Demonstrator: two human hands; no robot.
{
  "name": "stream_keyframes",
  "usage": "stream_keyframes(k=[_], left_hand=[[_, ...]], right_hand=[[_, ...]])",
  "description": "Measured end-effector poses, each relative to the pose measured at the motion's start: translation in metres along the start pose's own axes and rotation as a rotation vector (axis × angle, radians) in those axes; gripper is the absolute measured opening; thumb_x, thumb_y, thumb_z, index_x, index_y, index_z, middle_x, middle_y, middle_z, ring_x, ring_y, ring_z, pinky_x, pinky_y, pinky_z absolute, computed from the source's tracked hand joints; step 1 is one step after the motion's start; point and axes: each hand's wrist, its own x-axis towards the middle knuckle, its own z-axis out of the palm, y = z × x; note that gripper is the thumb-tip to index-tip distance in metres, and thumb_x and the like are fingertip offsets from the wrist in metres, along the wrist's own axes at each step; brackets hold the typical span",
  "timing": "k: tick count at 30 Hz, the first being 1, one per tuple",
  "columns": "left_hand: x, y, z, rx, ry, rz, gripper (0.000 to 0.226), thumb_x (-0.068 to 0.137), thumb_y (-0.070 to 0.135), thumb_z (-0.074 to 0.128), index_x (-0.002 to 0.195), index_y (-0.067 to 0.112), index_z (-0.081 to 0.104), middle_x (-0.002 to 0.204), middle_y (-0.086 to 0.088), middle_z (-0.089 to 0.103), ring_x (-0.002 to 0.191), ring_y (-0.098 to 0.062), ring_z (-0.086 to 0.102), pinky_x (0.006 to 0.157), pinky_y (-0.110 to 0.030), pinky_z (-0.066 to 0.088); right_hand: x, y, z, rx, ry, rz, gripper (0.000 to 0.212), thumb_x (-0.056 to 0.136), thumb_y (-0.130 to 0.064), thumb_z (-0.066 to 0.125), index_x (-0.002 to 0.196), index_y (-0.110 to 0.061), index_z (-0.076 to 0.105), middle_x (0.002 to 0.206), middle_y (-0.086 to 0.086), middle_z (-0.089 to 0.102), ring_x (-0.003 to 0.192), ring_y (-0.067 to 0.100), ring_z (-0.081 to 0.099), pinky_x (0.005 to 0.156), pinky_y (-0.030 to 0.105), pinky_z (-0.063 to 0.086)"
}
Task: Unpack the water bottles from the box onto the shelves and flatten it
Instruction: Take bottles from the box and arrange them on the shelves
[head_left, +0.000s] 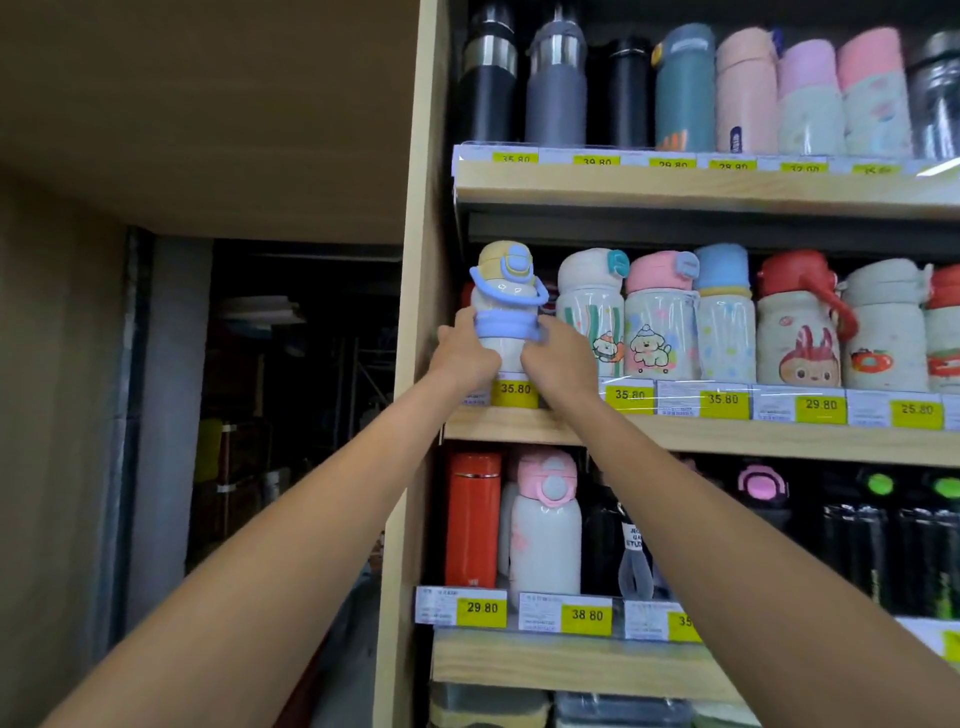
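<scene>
Placing, head view: both hands set a water bottle (506, 306), white with a yellow cap and blue strap, at the left end of the middle shelf (727, 436).
Left hand (464, 358): fingers wrapped round the bottle's left side, grasping it.
Right hand (558, 364): clasps the bottle's right side.
Bottle position: upright, just beside the wooden upright (415, 260) and a teal-clasped bottle (589, 312); the hands hide its base, so contact with the shelf is unclear.
Progress: this row looks nearly full. The box is out of view, so the bottles left cannot be counted; flattening likely remains.
Surface: pale wooden boards edged with yellow price tags (514, 392), with full rows of bottles above and below.
Room: a dim storage opening (291, 389) lies to the left.
</scene>
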Motion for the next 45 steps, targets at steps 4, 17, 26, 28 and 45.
stream_keyframes(k=[4,17,26,28,45], left_hand=[[0.0,0.0,-0.001,0.019,0.017,-0.006,0.061,0.084,0.003,0.044,0.142,0.014,0.026,0.135,-0.015,0.039,0.114,-0.032,0.05,0.085,-0.034,0.044],[-0.013,0.005,0.006,-0.103,0.154,0.038,0.043,0.08,-0.005,0.045,0.123,-0.001,0.041,0.123,-0.018,0.049,0.109,-0.033,0.052,0.077,-0.033,0.044],[-0.022,0.042,0.048,-0.295,0.085,0.247,0.04,0.088,-0.001,0.04,0.126,0.008,0.049,0.123,-0.001,0.054,0.114,-0.019,0.052,0.082,-0.018,0.039],[-0.018,0.052,0.056,-0.246,0.029,0.235,0.042,0.087,0.001,0.04,0.127,0.01,0.049,0.125,-0.005,0.056,0.112,-0.022,0.055,0.085,-0.026,0.044],[-0.014,0.046,0.05,-0.078,-0.132,0.222,0.018,0.082,-0.006,0.037,0.085,0.006,0.05,0.077,-0.006,0.052,0.071,-0.02,0.046,0.057,-0.028,0.037]], right_hand=[[-0.005,0.006,0.006,0.031,0.044,-0.048,0.042,0.083,-0.005,0.044,0.121,-0.012,0.059,0.113,0.009,0.066,0.106,0.031,0.057,0.079,0.033,0.044],[-0.008,0.009,-0.001,0.173,0.067,-0.116,0.042,0.084,0.002,0.043,0.121,-0.006,0.06,0.106,0.012,0.065,0.098,0.027,0.057,0.082,0.031,0.044],[0.0,0.044,-0.053,0.119,0.248,0.013,0.038,0.087,-0.007,0.045,0.124,-0.009,0.052,0.119,0.007,0.053,0.108,0.024,0.053,0.083,0.028,0.038],[0.001,0.051,-0.063,0.143,0.134,0.006,0.028,0.086,-0.006,0.046,0.112,-0.009,0.055,0.102,0.005,0.057,0.096,0.027,0.056,0.073,0.029,0.039],[0.0,0.049,-0.049,0.164,0.079,-0.042,0.036,0.084,0.001,0.045,0.119,-0.004,0.055,0.111,0.013,0.055,0.092,0.019,0.049,0.075,0.025,0.036]])
